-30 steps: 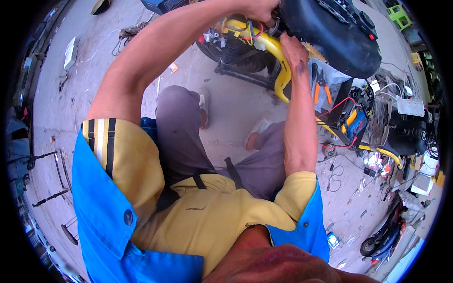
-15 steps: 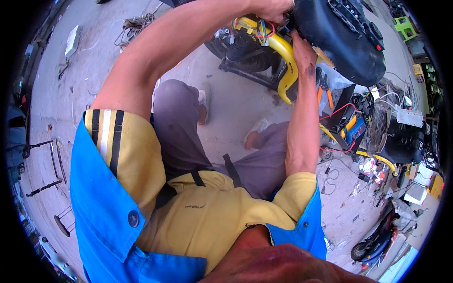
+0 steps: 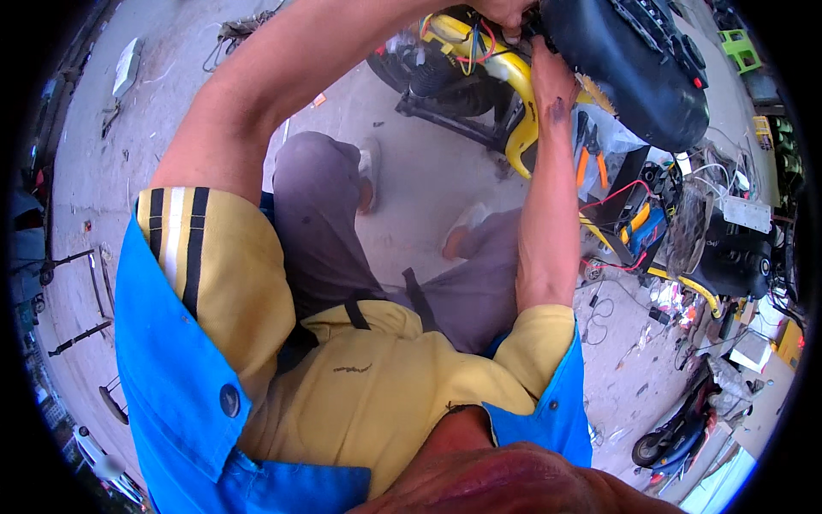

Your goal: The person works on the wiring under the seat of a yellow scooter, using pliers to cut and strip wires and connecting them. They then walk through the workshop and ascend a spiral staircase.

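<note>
At the top of the head view, my left hand (image 3: 507, 12) is curled by the near end of a black scooter seat (image 3: 629, 73). It is partly cut off by the picture's edge. My right hand (image 3: 552, 73) reaches up beside it, fingertips closed in toward the left hand's fingers. What the two hands grip between them is hidden. Just left of my right hand runs a yellow frame tube (image 3: 519, 81). Loose coloured wires (image 3: 479, 50) hang over that tube. A torn tan edge shows on the seat's underside, next to my right wrist.
Orange-handled pliers (image 3: 591, 163) lie right of my right forearm, near red cables and a blue-and-yellow tool (image 3: 644, 227). A dark wheel (image 3: 437, 77) sits under the frame. Farther right are a white power strip (image 3: 747, 214), a green stool (image 3: 739, 50) and a parked scooter (image 3: 676, 433).
Both hands sit slightly higher in the picture and stay close together at the seat's end. The view has shifted a little; the seat and frame have barely moved in it.
</note>
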`<state>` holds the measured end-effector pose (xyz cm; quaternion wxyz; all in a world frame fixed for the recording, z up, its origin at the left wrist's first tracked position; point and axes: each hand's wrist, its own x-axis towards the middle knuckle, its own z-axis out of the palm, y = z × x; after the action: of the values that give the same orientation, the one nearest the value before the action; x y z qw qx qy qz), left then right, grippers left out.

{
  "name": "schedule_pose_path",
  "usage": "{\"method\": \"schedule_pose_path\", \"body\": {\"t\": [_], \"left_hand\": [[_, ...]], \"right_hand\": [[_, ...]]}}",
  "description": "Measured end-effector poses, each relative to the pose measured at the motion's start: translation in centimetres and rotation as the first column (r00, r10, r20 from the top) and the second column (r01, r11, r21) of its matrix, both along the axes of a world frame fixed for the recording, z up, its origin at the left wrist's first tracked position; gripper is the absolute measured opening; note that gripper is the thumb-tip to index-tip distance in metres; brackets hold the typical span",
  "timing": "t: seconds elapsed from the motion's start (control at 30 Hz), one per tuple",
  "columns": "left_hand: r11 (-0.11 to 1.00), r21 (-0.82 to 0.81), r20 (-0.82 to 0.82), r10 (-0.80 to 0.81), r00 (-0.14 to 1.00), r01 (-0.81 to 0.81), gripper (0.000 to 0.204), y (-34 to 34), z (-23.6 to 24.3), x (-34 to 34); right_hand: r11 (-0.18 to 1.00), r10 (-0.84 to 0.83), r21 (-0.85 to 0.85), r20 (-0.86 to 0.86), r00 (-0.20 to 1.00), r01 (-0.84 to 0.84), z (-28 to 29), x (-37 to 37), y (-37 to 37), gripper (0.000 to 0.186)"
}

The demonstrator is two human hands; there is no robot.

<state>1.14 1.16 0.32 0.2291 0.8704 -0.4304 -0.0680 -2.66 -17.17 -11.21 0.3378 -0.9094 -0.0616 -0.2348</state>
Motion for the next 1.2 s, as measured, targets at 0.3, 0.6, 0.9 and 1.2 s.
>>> {"method": "schedule_pose_path", "body": {"t": [0.3,0.6,0.9,1.2], "left_hand": [[0.935,0.041,0.175,0.34,0.924,-0.352,0.034,-1.7,-2.8,-0.8],[0.915,-0.082,-0.559,0.286,0.778,-0.395,0.033,1.5,-3.2,3.0],[0.818,-0.196,-0.496,0.392,0.775,-0.54,0.025,0.5,-1.5,0.4],[0.596,-0.503,-0.696,0.149,0.703,-0.625,0.017,1.3,-2.6,0.1]], "right_hand": [[0.971,0.075,0.238,-0.197,0.978,-0.027,1.5,-2.6,-0.8,0.075],[0.947,0.209,0.255,-0.024,0.978,-0.196,0.1,-1.6,-0.2,0.052],[0.864,0.346,0.405,-0.05,0.937,-0.297,0.6,-1.5,-1.0,0.033],[0.905,0.254,0.357,-0.021,0.967,-0.23,-1.1,-1.0,-1.4,0.037]]}}
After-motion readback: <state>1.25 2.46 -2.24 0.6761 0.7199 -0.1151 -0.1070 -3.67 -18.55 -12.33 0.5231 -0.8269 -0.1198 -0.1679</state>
